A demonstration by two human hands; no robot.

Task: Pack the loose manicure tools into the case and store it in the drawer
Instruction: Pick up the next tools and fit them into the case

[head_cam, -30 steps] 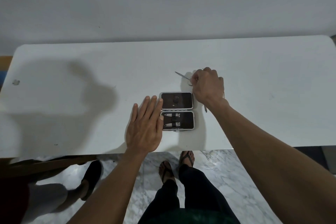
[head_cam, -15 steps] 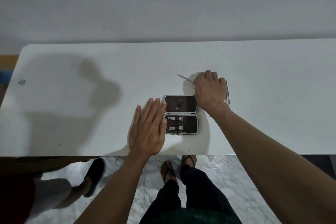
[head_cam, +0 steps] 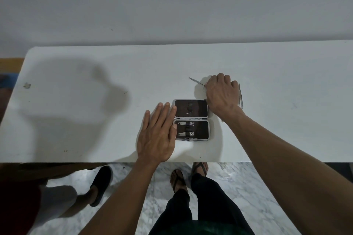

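Observation:
The manicure case (head_cam: pixel 191 119) lies open on the white table (head_cam: pixel 76 101), its two dark halves side by side, far and near. Two nail clippers (head_cam: pixel 186 129) sit strapped in the near half. My left hand (head_cam: pixel 157 135) lies flat on the table with straight fingers, the fingertips touching the case's left edge. My right hand (head_cam: pixel 221 93) is curled just beyond the case's far right corner, over small scissors (head_cam: pixel 196 82) whose blades stick out to the left. Thin metal tools (head_cam: pixel 240 97) show at the hand's right side. The fingers' hold is hidden.
A grey wall stands behind the table. Below the near edge are marble floor, my sandalled feet (head_cam: pixel 189 175) and another person's black shoe (head_cam: pixel 101 183) at the left. A small scrap (head_cam: pixel 27 85) lies near the table's left end.
My right hand has shifted a little to the right and nearer over the scissors, uncovering the thin tools at its right side. My left hand stays flat beside the case.

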